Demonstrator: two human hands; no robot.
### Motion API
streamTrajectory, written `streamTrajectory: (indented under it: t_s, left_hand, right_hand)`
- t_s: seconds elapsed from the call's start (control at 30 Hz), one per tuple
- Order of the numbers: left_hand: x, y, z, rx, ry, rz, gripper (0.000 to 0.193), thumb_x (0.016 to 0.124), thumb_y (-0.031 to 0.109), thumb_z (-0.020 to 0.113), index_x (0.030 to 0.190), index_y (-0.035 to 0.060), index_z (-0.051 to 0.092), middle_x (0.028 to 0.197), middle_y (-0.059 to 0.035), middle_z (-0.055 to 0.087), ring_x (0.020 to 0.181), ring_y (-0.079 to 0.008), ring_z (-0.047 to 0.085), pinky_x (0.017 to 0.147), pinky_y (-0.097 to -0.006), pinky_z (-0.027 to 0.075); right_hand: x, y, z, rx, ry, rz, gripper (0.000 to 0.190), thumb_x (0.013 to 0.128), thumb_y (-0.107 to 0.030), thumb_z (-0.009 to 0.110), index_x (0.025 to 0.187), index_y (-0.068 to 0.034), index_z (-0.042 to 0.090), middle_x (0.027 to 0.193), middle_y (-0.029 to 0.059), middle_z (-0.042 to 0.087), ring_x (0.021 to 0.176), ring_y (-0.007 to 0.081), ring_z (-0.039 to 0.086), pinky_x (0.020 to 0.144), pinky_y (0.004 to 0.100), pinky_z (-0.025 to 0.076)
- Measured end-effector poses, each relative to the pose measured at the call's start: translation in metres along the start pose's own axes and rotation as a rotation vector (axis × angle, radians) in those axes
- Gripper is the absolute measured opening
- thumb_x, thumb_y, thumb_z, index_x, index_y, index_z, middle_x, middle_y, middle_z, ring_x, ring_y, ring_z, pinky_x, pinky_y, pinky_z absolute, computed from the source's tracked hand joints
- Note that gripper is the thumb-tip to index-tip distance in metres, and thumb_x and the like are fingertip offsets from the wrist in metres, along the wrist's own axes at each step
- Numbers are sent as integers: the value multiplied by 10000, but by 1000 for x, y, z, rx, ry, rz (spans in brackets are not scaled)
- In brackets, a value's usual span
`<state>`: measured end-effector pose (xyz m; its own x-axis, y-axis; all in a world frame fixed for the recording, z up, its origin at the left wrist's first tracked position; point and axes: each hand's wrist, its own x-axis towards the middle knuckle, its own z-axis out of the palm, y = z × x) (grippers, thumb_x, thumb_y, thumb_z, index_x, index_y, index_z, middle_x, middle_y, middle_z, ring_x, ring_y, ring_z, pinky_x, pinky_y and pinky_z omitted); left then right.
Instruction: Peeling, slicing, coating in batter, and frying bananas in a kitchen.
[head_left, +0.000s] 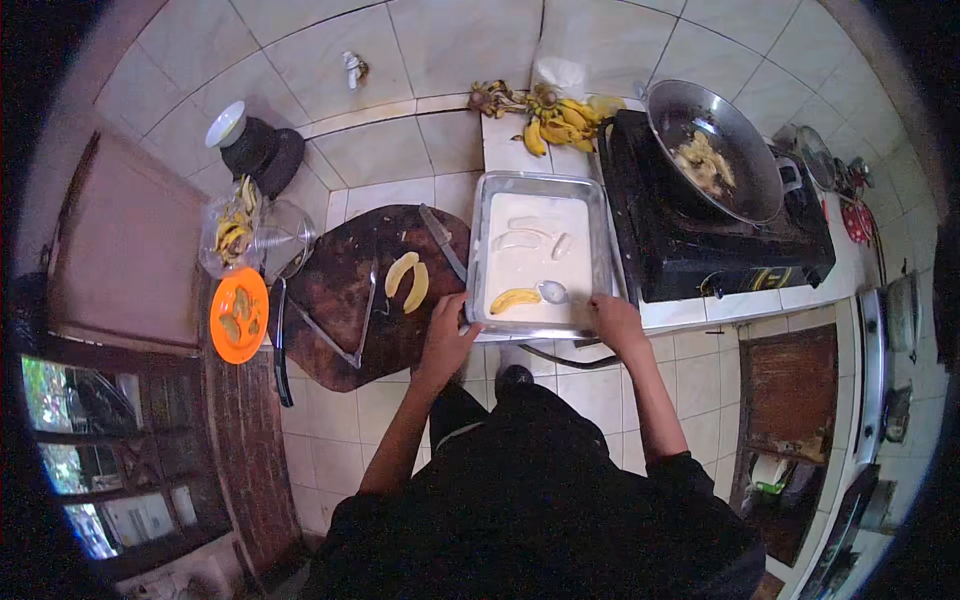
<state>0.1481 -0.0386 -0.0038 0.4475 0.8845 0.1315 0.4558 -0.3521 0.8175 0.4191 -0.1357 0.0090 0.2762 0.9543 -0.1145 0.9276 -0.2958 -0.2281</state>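
A rectangular metal pan (607, 247) of pale batter (525, 266) lies before me. Several banana pieces are in it: some are coated, while a yellow banana slice (514, 301) shows uncoated near the front. Beside that slice is the bowl of a spoon (553, 291). My right hand (619, 324) is closed at the pan's right front, apparently around the spoon's handle, which is hardly visible. My left hand (447, 341) grips the pan's left front corner. Two peeled banana slices (406, 281) rest on a dark wooden chopping board (330, 300), left of the pan.
A knife (442, 240) and metal tongs (349, 352) lie on the board. Right, a wok (750, 172) holding fried pieces sits on a black gas stove (720, 259). Bananas (559, 127) lie behind the pan. An orange plate (238, 341) and a black-handled utensil (281, 360) are left.
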Motion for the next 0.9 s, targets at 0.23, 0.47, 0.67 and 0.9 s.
streamTrajectory:
  t_s: [0.23, 0.47, 0.67, 0.9]
  left_hand:
    - [-5, 4, -7, -58, -90, -26, 527, 648, 37, 703, 1130, -1, 495, 993, -152, 552, 827, -258, 558, 751, -322, 460]
    - [0, 0, -6, -11, -121, -81, 545, 625, 29, 709, 1129, 15, 502, 1052, -188, 562, 962, -305, 549, 838, -348, 434]
    - [2, 5, -7, 53, -119, -79, 542, 620, 43, 714, 1118, 23, 503, 1089, -183, 552, 1023, -325, 521, 885, -370, 407]
    - [4, 3, -4, 81, -145, -94, 551, 617, 60, 719, 1123, 39, 501, 1073, -175, 559, 1008, -327, 527, 870, -373, 416]
  right_hand:
    - [20, 5, -27, -426, 353, -104, 100, 724, -163, 532, 741, -167, 630, 651, 45, 580, 644, 183, 589, 559, 366, 349]
    - [-8, 17, -32, -483, 117, -133, 123, 712, -125, 539, 716, -164, 656, 660, 52, 581, 666, 211, 582, 593, 391, 345]
    - [-4, -11, -33, -199, 31, -134, 162, 757, -158, 536, 809, -186, 686, 724, 91, 618, 697, 248, 602, 640, 431, 377]
    - [15, -52, -7, 137, -97, -151, 174, 753, -202, 579, 885, -149, 678, 831, 96, 639, 773, 271, 605, 683, 428, 411]
